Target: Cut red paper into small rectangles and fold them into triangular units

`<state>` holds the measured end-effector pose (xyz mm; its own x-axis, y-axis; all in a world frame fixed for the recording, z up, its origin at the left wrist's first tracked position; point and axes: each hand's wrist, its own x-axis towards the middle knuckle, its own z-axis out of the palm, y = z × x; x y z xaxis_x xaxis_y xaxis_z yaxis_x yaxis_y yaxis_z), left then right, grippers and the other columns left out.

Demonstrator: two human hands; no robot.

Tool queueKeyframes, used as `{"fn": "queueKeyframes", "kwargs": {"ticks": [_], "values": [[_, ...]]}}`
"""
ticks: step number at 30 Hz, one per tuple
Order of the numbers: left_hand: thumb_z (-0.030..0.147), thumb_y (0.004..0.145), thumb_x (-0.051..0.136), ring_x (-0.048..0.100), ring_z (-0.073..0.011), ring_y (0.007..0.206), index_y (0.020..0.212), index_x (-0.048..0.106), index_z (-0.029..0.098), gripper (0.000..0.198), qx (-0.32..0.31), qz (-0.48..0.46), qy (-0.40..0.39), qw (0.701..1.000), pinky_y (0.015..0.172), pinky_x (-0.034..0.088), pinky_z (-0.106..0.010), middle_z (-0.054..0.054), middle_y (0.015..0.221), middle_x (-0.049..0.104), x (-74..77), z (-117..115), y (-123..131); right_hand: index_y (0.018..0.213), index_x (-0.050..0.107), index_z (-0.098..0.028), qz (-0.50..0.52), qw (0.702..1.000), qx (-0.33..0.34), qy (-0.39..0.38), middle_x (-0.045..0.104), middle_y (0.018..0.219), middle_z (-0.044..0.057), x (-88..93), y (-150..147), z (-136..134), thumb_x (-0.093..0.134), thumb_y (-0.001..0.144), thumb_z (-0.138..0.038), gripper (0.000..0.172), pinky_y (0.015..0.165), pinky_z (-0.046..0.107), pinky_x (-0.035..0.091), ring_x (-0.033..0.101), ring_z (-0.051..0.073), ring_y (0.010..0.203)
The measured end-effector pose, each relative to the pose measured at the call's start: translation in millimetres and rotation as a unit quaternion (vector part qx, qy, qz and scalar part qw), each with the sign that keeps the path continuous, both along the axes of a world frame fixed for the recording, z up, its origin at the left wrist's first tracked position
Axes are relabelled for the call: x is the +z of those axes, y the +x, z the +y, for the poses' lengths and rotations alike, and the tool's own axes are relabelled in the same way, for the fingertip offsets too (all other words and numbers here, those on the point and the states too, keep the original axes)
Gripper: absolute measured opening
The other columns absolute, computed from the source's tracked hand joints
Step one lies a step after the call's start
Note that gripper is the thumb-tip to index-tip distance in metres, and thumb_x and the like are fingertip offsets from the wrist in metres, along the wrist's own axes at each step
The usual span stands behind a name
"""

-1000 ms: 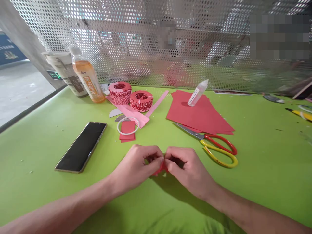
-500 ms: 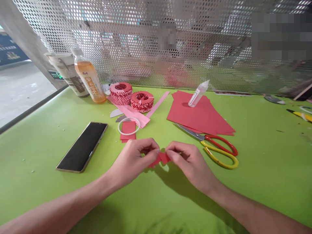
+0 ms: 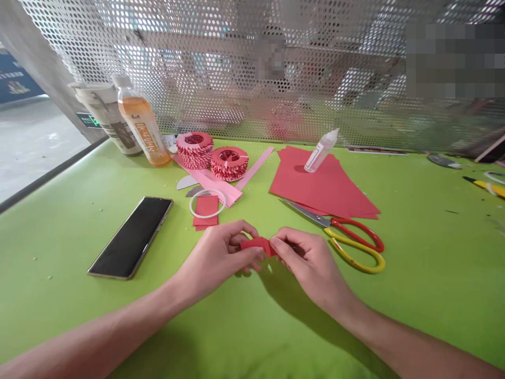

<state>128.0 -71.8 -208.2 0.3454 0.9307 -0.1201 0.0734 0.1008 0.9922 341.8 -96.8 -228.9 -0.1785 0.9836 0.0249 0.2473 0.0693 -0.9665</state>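
Note:
A small folded piece of red paper (image 3: 255, 243) is between my hands, above the green table. My right hand (image 3: 305, 259) pinches its right end between thumb and fingers. At the left end, the fingers and thumb of my left hand (image 3: 224, 252) are around the paper. Beyond my left hand, a white ring (image 3: 190, 206) lies over small red paper rectangles (image 3: 205, 222). Scissors (image 3: 328, 223) with red and yellow handles lie beyond my right hand, their blades beside a stack of red sheets (image 3: 315, 190). A glue bottle (image 3: 320, 151) stands tilted on the stack.
A phone (image 3: 132, 237) lies on the green table (image 3: 221, 337) at the left. Farther back are a drink bottle (image 3: 144, 126), a white cup (image 3: 106, 113), two red-and-pink paper rings (image 3: 229, 167) and pink strips (image 3: 221, 188). A perforated metal panel (image 3: 236, 68) stands behind.
My left fingers have loosened and spread somewhat, showing more of the red paper's left part. The right hand keeps its pinch. The view has shifted slightly.

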Motion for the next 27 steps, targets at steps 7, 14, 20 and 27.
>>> {"fn": "queueKeyframes", "kwargs": {"ticks": [7,14,20,27], "values": [[0.016,0.077,0.068,0.070,-0.0174,0.047,0.070,0.072,0.022,0.009,-0.037,0.043,-0.021,0.998,0.040,0.052,-0.021,0.002,0.060,0.074,-1.9,-5,3,0.078,0.081,-0.027,0.009,0.999,0.045,-0.027,0.075,0.071,-0.003,2.2,-3,-1,0.081,0.097,-0.037,0.022,0.065,0.033,0.047,0.062,0.020,0.067],[0.016,0.078,0.066,0.064,-0.0166,0.042,0.068,0.070,0.021,0.012,-0.027,0.081,0.020,0.996,0.037,0.048,-0.021,0.004,0.050,0.065,-2.4,-7,3,0.072,0.075,-0.027,0.018,0.996,0.059,-0.068,0.071,0.070,-0.003,1.3,-3,-3,0.080,0.092,-0.038,0.023,0.067,0.035,0.045,0.060,0.020,0.069],[0.015,0.079,0.068,0.065,-0.0171,0.044,0.074,0.070,0.023,0.010,-0.021,0.086,0.060,0.994,0.039,0.051,-0.022,0.004,0.054,0.068,-2.1,-11,4,0.071,0.073,-0.027,0.022,0.996,0.056,-0.073,0.068,0.068,-0.003,0.5,-1,-2,0.079,0.091,-0.037,0.023,0.067,0.035,0.043,0.057,0.019,0.069],[0.014,0.083,0.071,0.069,-0.0156,0.048,0.080,0.074,0.027,0.014,-0.006,0.077,0.216,0.973,0.045,0.052,-0.019,0.006,0.058,0.074,4.0,-15,3,0.075,0.083,-0.026,0.080,0.992,0.058,-0.074,0.075,0.069,-0.003,0.6,0,-2,0.083,0.095,-0.037,0.023,0.067,0.034,0.044,0.059,0.019,0.067]]}}
